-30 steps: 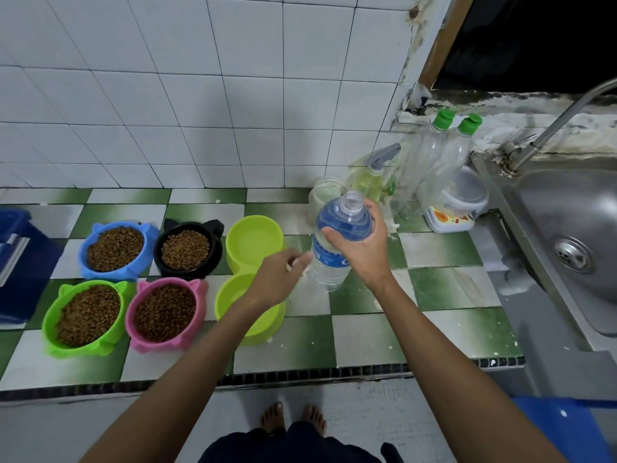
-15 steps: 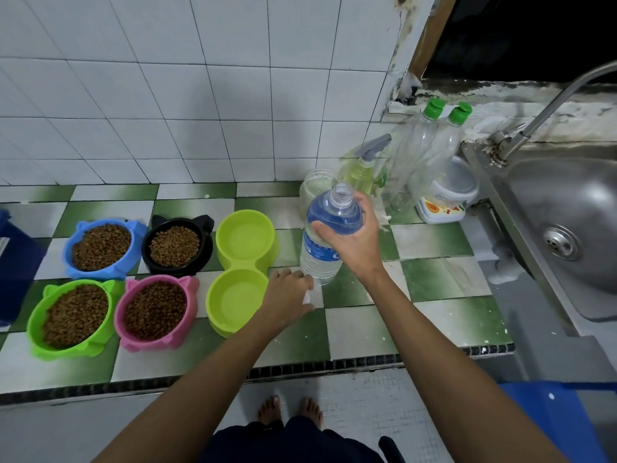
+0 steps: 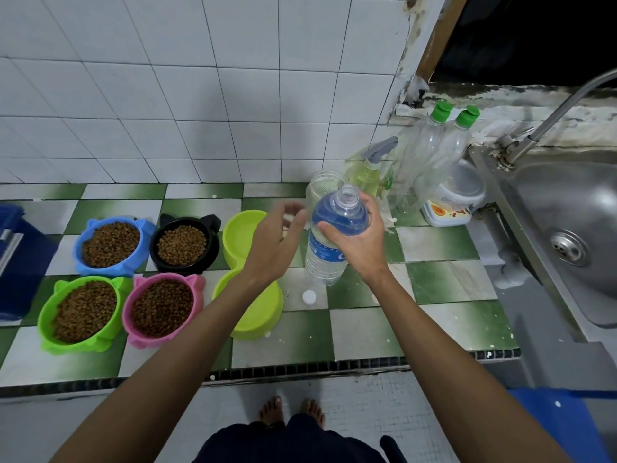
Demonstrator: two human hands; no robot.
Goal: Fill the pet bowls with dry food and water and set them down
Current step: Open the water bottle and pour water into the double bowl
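A person stands barefoot at a green-and-white checkered counter [image 3: 364, 332], the right hand [image 3: 359, 242] curled around the shoulder of an uncapped water bottle [image 3: 329, 252] that stands upright on the tiles near the center of the scene. The bottle's white cap [image 3: 309, 297] lies on the counter just at the bottle's 7 o'clock. The left hand [image 3: 275, 242] hovers just beside the bottle at its 9 o'clock, fingers apart and relaxed, gripping nothing, above a lime double bowl [image 3: 248, 285] whose 2 wells hold no kibble; whether they hold water cannot be told. At 9 o'clock from the double bowl sit 4 bowls heaped with brown dry food: a blue bowl [image 3: 112, 245] and a black bowl [image 3: 183, 245] in the back row, a green bowl [image 3: 81, 312] and a pink bowl [image 3: 163, 310] in the front row, the pairs touching or nearly so. Behind the water bottle, at 12 o'clock, stands a clear jar [image 3: 322, 188], with a spray bottle [image 3: 372, 168] of yellowish liquid beside it, then 2 clear bottles with green caps [image 3: 440, 142] and a lidded plastic tub [image 3: 450, 198] toward 2 o'clock. A steel sink [image 3: 567, 228] with a faucet [image 3: 551, 121] fills the 3 o'clock side. A dark blue bin [image 3: 16, 259] shows at the far 9 o'clock edge. White wall tiles [image 3: 200, 95] rise behind the counter.
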